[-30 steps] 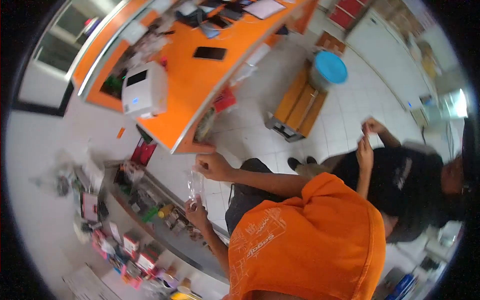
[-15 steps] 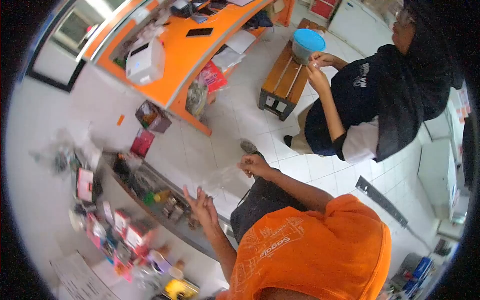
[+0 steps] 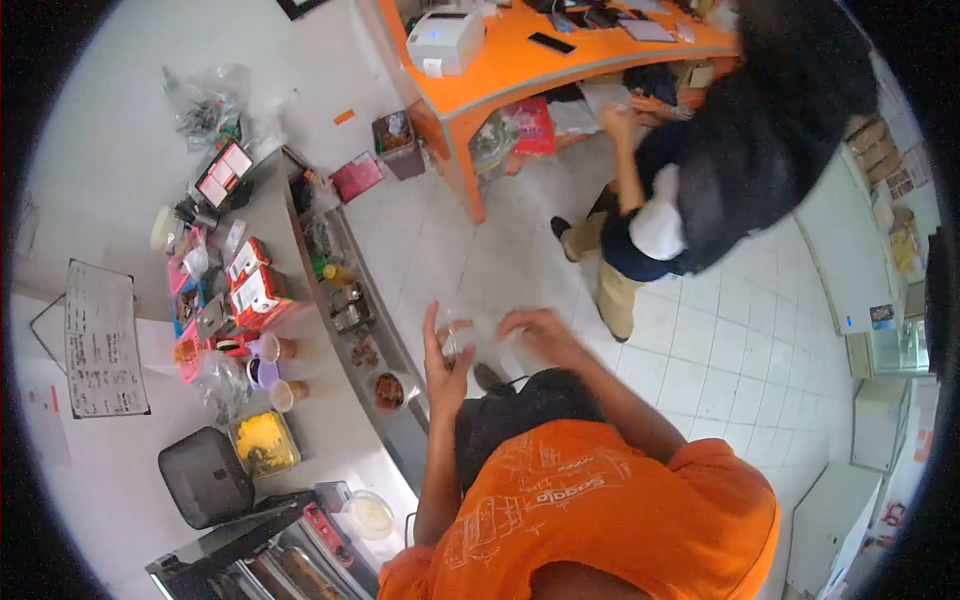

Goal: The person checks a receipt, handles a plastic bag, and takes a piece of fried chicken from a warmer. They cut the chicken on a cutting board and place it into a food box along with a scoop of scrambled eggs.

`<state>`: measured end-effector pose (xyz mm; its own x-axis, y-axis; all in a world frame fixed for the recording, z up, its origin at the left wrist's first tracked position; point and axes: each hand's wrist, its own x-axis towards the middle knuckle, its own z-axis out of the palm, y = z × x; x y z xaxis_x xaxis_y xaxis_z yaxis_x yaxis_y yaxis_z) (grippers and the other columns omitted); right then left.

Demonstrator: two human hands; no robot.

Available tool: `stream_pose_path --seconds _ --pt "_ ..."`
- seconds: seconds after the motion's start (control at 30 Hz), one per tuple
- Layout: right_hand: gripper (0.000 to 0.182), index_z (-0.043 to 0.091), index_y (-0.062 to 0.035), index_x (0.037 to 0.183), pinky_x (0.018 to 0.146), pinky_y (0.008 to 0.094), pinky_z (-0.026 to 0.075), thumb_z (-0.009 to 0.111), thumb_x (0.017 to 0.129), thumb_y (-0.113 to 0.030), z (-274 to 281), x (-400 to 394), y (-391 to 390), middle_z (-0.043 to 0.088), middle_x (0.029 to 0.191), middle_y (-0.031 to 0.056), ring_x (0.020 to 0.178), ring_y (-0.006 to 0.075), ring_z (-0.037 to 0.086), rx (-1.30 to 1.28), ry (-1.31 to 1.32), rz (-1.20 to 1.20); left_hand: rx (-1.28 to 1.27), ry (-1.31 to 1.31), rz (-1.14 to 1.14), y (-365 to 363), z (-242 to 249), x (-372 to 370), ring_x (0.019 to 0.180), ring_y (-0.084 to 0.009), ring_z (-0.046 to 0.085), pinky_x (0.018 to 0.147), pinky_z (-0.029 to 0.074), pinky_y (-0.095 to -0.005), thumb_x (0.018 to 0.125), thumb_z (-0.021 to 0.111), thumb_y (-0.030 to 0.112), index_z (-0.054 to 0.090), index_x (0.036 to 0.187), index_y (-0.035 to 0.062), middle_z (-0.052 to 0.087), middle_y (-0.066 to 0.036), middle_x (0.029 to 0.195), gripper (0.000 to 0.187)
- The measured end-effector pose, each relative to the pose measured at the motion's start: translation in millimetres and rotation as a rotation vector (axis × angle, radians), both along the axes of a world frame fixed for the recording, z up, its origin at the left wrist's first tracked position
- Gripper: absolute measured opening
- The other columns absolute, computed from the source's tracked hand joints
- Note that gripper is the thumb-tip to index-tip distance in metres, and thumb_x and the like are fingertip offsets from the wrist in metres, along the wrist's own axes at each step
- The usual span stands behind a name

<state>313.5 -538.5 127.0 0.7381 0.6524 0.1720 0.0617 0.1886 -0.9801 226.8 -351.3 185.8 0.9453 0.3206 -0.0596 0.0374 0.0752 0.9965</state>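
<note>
My left hand (image 3: 446,360) is raised over the floor beside the counter, its fingers apart and pointing up. Close by on the right, my right hand (image 3: 540,335) has its fingers bent toward the left one and is smeared by motion. Between the two hands shows a faint see-through patch, perhaps thin clear plastic; I cannot make out what it is or whether either hand grips it. Nearest to my left hand, on the lower shelf, stands a tub of brown food (image 3: 389,391).
On the grey counter (image 3: 335,425) are red-and-white boxes (image 3: 255,285), cups (image 3: 289,394) and a container of yellow food (image 3: 264,443). A co-worker in dark clothes (image 3: 750,130) bends near the orange desk (image 3: 500,85), which carries a white printer (image 3: 446,42). A waste bin (image 3: 400,150) stands beside the desk.
My view has swung toward the counter. My hands have come closer together, the left fingers now upright. The co-worker has moved nearer the desk, now hiding the bench and blue-lidded bucket.
</note>
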Motion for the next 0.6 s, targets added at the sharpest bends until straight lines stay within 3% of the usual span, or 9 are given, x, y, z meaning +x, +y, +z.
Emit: stream_pose_path --seconds 0.07,0.13,0.2,0.27,0.33,0.4,0.43,0.5,0.6 --pt "0.019 0.065 0.0054 0.096 0.082 0.0343 0.051 0.061 0.086 -0.010 -3 -8 34 0.070 0.090 0.0134 0.089 0.0182 0.065 -0.306 -0.250 0.202 0.379 -0.092 -0.047 -36 1 -18 0.072 -0.0082 0.055 0.056 0.043 -0.0193 0.087 0.062 -0.001 0.033 0.150 0.0106 0.061 -0.012 0.122 0.070" --pt "0.016 0.068 0.0014 0.098 0.086 0.0334 0.050 0.060 0.088 -0.007 -2 -9 40 0.070 0.096 0.0117 0.093 0.0176 0.064 -0.363 -0.035 0.357 0.511 -0.061 -0.021 -58 8 -41 0.070 -0.0067 0.054 0.056 0.043 -0.0192 0.088 0.062 0.001 0.036 0.148 0.0090 0.062 -0.011 0.121 0.066" --pt "0.025 0.063 -0.0015 0.114 0.092 0.0322 0.048 0.061 0.091 -0.012 -36 -34 44 0.067 0.112 0.0107 0.103 0.0216 0.063 0.147 0.523 0.372 0.652 -0.019 0.014 -75 21 -54 0.067 -0.0053 0.052 0.055 0.042 -0.0191 0.090 0.062 0.003 0.039 0.146 0.0074 0.063 -0.011 0.119 0.061" --pt "0.043 0.053 -0.0012 0.126 0.096 0.0346 0.046 0.066 0.089 -0.018 -77 -48 51 0.062 0.122 0.0106 0.111 0.0235 0.060 0.349 0.652 0.305 0.029 0.022 0.007 -101 30 -71 0.062 -0.0048 0.050 0.054 0.042 -0.0196 0.088 0.065 0.005 0.041 0.144 0.0060 0.064 -0.011 0.120 0.062" --pt "0.063 0.043 -0.0009 0.139 0.100 0.0370 0.045 0.071 0.088 -0.024 -79 -54 39 0.056 0.132 0.0105 0.119 0.0254 0.057 0.536 0.780 0.241 -0.042 0.058 -0.060 -128 24 -84 0.059 -0.0055 0.049 0.053 0.041 -0.0204 0.086 0.068 0.006 0.047 0.140 0.0055 0.063 -0.012 0.123 0.058" --pt "0.086 0.027 0.0000 0.148 0.105 0.0352 0.041 0.077 0.083 -0.027 -52 -56 29 0.049 0.138 0.0139 0.128 0.0234 0.049 0.578 0.647 0.095 0.507 -0.119 -0.177 -148 30 -90 0.059 -0.0050 0.049 0.052 0.039 -0.0195 0.084 0.069 0.004 0.052 0.136 0.0049 0.061 -0.013 0.126 0.055" --pt "0.086 0.027 0.0000 0.148 0.105 0.0352 0.041 0.077 0.083 -0.027 -43 -53 22 0.049 0.138 0.0139 0.128 0.0234 0.049 0.576 0.645 0.109 0.500 -0.183 -0.144 -145 9 -95 0.057 -0.0039 0.047 0.052 0.038 -0.0193 0.083 0.069 0.003 0.053 0.136 0.0038 0.059 -0.011 0.128 0.055" --pt "0.072 0.039 -0.0018 0.142 0.109 0.0381 0.035 0.076 0.085 -0.026 -39 -60 4 0.046 0.140 0.0158 0.136 0.0265 0.039 -0.091 0.186 -0.162 0.336 -0.098 -0.131 -140 4 -103 0.057 -0.0040 0.047 0.052 0.037 -0.0193 0.083 0.069 0.002 0.053 0.135 0.0033 0.058 -0.011 0.130 0.055" --pt "0.067 0.046 -0.0021 0.135 0.106 0.0344 0.039 0.080 0.080 -0.021 -30 -44 -14 0.052 0.131 0.0122 0.128 0.0265 0.047 -0.120 0.519 -0.018 0.216 -0.078 -0.110 -147 9 -102 0.056 -0.0032 0.044 0.051 0.036 -0.0191 0.084 0.069 0.003 0.052 0.136 0.0025 0.054 -0.010 0.136 0.055"
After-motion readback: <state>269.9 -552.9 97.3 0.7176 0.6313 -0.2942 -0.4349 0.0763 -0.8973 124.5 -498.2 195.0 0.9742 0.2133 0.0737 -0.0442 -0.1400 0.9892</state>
